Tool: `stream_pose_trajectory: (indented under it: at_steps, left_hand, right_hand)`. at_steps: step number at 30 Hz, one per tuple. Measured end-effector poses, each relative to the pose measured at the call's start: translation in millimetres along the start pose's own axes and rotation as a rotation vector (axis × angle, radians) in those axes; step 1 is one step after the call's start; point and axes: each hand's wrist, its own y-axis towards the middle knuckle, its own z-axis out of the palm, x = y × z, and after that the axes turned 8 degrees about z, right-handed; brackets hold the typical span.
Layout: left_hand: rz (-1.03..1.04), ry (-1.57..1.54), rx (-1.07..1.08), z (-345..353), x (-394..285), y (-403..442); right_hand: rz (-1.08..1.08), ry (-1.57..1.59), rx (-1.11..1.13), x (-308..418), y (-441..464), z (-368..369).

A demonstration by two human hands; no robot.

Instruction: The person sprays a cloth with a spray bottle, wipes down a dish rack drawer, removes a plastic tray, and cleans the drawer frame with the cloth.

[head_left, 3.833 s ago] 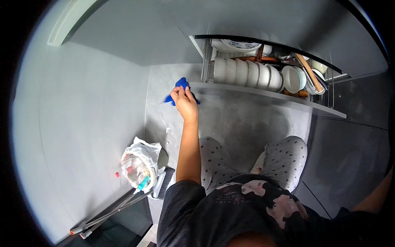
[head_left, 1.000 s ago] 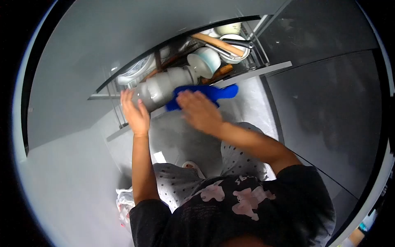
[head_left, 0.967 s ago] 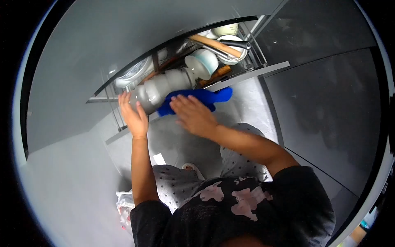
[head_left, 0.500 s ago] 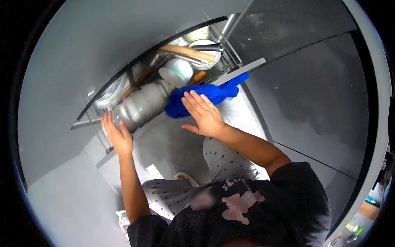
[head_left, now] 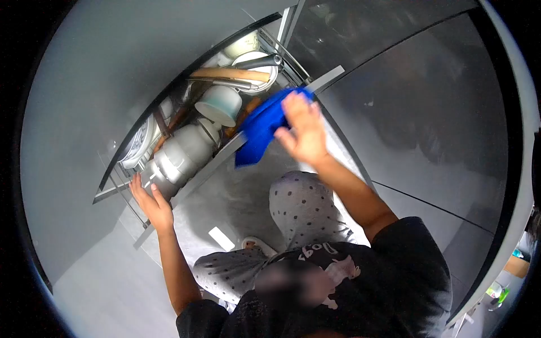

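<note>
In the head view, a blue cloth (head_left: 259,132) lies over the rim of a pulled-out drawer (head_left: 211,164), hanging down its outer side. Over the cloth's right end is my right hand (head_left: 304,132), slightly blurred, fingers stretched and thumb apart. My left hand (head_left: 153,207) is open at the drawer's left end, fingertips beside a silver metal vessel (head_left: 189,149); whether they touch it I cannot tell. The vessel lies on its side inside. Past it sit a white and pale teal bowl (head_left: 220,105) and a wooden stick (head_left: 231,74).
A black-handled pan (head_left: 256,61) stands at the drawer's far right, and plates (head_left: 137,147) stand at its left. Dark cabinet fronts (head_left: 417,107) rise on the right. Below, my knees (head_left: 301,197) are close to the drawer, with a white strip (head_left: 221,239) on the floor.
My right hand has moved up and right along the rim, and the blue cloth has shifted and folded with it. The left hand is slightly lower and further left. The view has shifted slightly.
</note>
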Motion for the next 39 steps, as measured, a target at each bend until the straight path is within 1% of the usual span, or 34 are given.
stream_pose_trajectory:
  at_steps: [1, 2, 3, 5, 6, 7, 9, 10, 12, 13, 15, 17, 18, 19, 21, 22, 23, 25, 26, 29, 31, 33, 34, 35, 36, 37, 38, 39]
  left_hand:
    - [0.003, 0.002, 0.003, 2.1, 0.9, 0.5]
    - [0.012, 0.014, -0.008, 5.5, 2.1, 0.1]
    - [0.025, 0.030, -0.012, 4.5, 4.7, -0.8]
    - [0.012, 0.039, -0.014, 3.4, 5.0, -1.8]
    - [0.007, 0.037, -0.008, 3.5, 4.5, -0.6]
    - [0.009, 0.031, -0.010, 3.3, 3.8, 0.6]
    - [-0.016, 0.031, 0.017, 1.6, 2.7, 1.2]
    - [-0.015, 0.034, 0.019, 1.9, 2.8, 1.7]
    - [-0.001, 0.035, 0.020, 1.1, 1.8, 0.0]
    - [0.008, 0.035, 0.015, 0.7, 1.4, 0.3]
    - [0.001, 0.039, 0.020, -0.2, 0.6, 0.0]
    - [0.000, 0.046, 0.028, 0.5, 0.0, 0.2]
    - [0.014, 0.050, 0.024, 0.3, -1.7, 0.0]
    - [0.025, 0.056, 0.011, 0.4, -3.4, 1.9]
    - [0.019, 0.068, 0.018, 0.2, -4.2, 3.8]
    - [0.004, 0.078, 0.033, 0.1, -5.0, 0.5]
    - [0.007, 0.078, 0.038, -0.9, -5.2, -0.2]
    - [0.038, 0.061, 0.028, -0.5, -5.3, 0.7]
    - [0.036, 0.061, 0.032, 0.8, -3.9, -0.2]
    - [0.041, 0.085, 0.034, 0.6, 0.1, 0.1]
    - [0.026, 0.097, 0.048, 0.8, -1.6, 1.6]
    - [0.028, 0.083, 0.053, -0.6, -1.1, 0.5]
    - [0.015, 0.079, 0.055, 0.3, -1.1, 0.5]
    - [0.020, 0.071, 0.054, 0.3, -2.5, 0.2]
    - [0.013, 0.083, 0.056, -0.7, -3.4, 0.4]
    - [0.002, 0.097, 0.054, -0.3, -4.7, 0.9]
    - [0.000, 0.095, 0.054, -0.9, -6.1, 1.2]
    - [-0.002, 0.096, 0.054, -1.4, -7.4, 0.4]
  right_hand:
    - [0.101, -0.012, -0.109, -14.6, 8.2, -1.9]
    - [0.107, -0.017, -0.118, -21.3, 10.8, -1.1]
    - [0.112, -0.008, -0.114, -15.1, 4.7, 7.0]
    - [0.085, 0.104, -0.115, 21.9, -3.6, 15.8]
    - [0.068, 0.062, 0.076, 46.6, -9.4, 6.9]
    - [-0.009, 0.084, 0.074, 59.7, -22.5, 14.9]
    - [-0.017, 0.264, 0.089, 64.3, -28.0, 17.7]
    - [-0.012, 0.260, 0.088, 60.4, -26.3, 15.2]
    - [-0.052, 0.091, 0.146, 47.8, -20.1, 8.8]
    - [0.033, 0.012, 0.116, 37.0, -11.9, 1.2]
    - [0.162, -0.052, -0.075, -3.8, 10.3, -3.9]
    - [0.199, -0.010, -0.124, -13.9, 21.5, -5.8]
    - [0.233, 0.007, -0.157, -4.4, 18.3, -1.4]
    - [0.187, 0.011, -0.159, 4.4, 9.1, 7.4]
    - [0.102, 0.025, 0.021, 41.3, -10.1, 6.8]
    - [0.104, 0.201, 0.007, 51.1, -17.0, 6.4]
    - [0.109, 0.202, 0.008, 44.4, -14.7, 4.3]
    - [0.112, 0.074, -0.016, 12.4, 0.1, -2.6]
    - [0.175, 0.045, -0.104, -0.1, 9.9, -3.7]
    - [0.226, 0.131, -0.137, 13.5, 9.4, 2.0]
    - [0.098, 0.133, -0.038, 19.3, 0.4, 1.0]
    - [-0.038, -0.068, -0.009, -12.0, 6.9, -1.9]
    - [0.054, -0.005, -0.095, -33.8, 17.2, -7.7]
    - [0.149, -0.028, -0.167, -58.9, 31.5, -9.5]
    - [0.200, -0.057, -0.222, -74.2, 45.4, -12.3]
    - [0.245, -0.083, -0.277, -81.1, 55.1, -15.2]
    - [0.245, -0.083, -0.276, -79.2, 54.5, -11.7]
    - [0.312, -0.079, -0.340, -73.3, 54.2, -3.2]
